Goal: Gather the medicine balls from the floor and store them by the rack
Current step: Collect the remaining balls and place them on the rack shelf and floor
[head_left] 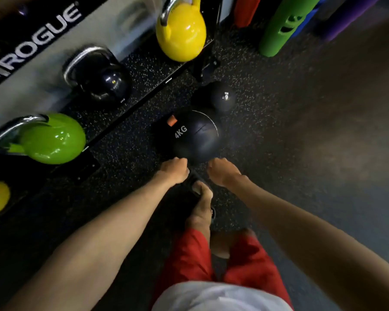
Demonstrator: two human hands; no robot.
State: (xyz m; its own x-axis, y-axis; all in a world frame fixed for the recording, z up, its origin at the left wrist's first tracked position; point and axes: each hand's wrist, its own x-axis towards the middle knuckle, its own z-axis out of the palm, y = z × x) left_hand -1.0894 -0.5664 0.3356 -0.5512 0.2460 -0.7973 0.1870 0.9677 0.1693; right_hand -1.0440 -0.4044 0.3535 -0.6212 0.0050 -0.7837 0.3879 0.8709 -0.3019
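A black medicine ball marked 4KG (pixel 197 135) sits on the speckled rubber floor just in front of the rack's lower shelf (pixel 144 70). Behind it lies a smaller black ball with a white number (pixel 224 97), close to the rack's foot. My left hand (pixel 174 170) and my right hand (pixel 222 172) reach down side by side to the near edge of the 4KG ball. Their fingertips touch or nearly touch its lower rim, one hand on each side. Neither hand wraps round anything.
The rack holds a yellow kettlebell (pixel 181 32), a dark one (pixel 103 79) and a green one (pixel 52 139). Upright foam rollers in green (pixel 283 25), red and purple stand at the back right. My sandalled foot (pixel 200 198) is just below my hands.
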